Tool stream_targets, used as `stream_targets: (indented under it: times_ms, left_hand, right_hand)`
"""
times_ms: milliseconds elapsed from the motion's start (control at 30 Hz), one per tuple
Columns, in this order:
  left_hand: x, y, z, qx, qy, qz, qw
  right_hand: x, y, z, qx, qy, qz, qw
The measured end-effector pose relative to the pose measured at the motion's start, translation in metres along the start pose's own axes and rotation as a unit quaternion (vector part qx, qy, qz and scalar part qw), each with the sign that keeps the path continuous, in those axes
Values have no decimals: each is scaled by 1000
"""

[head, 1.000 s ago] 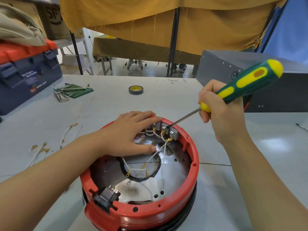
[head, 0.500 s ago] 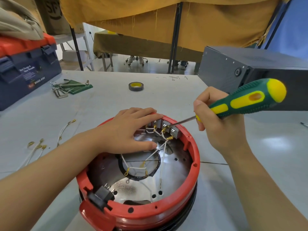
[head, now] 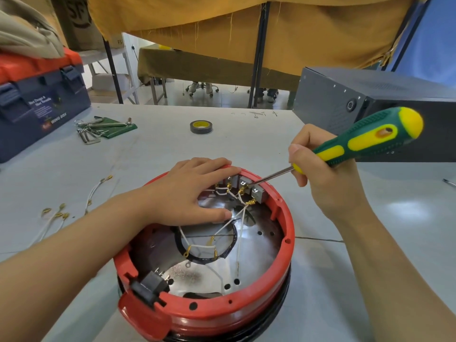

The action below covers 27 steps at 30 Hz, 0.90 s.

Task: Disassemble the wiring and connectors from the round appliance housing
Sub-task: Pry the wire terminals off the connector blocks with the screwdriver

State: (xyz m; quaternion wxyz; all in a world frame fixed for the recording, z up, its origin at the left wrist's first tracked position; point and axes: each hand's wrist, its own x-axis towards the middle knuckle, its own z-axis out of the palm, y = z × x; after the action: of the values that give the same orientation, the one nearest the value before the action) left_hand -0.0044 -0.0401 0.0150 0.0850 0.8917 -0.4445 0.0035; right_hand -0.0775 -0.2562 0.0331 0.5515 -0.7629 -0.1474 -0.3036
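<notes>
Round red plastic appliance housing (head: 278, 275) sits open side up on the pale grey worktable (head: 158, 154), near its front edge, shiny metal plate inside. White wires with brass ring terminals (head: 243, 213) run from a row of grey terminal blocks (head: 246, 185) at the far rim down to a black ring at centre. Left hand (head: 190, 191) lies flat over the far left rim, fingers straight and together, thumb tip resting on the plate inside. Right hand (head: 323, 174) grips a green-and-yellow-handled screwdriver (head: 365, 141), fingers curled round the lower handle; the metal tip meets the middle terminal block. Loose white wires with brass ends (head: 74, 206) lie on the table to the left. Farther back: roll of dark tape (head: 201, 127), hex keys on a green pouch (head: 103, 128), blue toolbox with red lid (head: 37, 102).
</notes>
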Motion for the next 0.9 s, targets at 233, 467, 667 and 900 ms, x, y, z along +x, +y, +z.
stream_targets:
  times_ms: [233, 467, 667, 900]
  left_hand:
    - [0, 1, 0, 2, 2, -1, 1000]
    - [0, 2, 0, -1, 7, -5, 1000]
    - [1, 0, 1, -5, 10, -3, 1000]
    - [1, 0, 1, -12, 7, -6, 1000]
  right_hand:
    - [5, 13, -2, 69, 17, 58, 996]
    - [0, 12, 8, 60, 7, 58, 996]
    - [-5, 7, 13, 41, 36, 36, 998]
    - [-8, 8, 20, 57, 118, 62, 989]
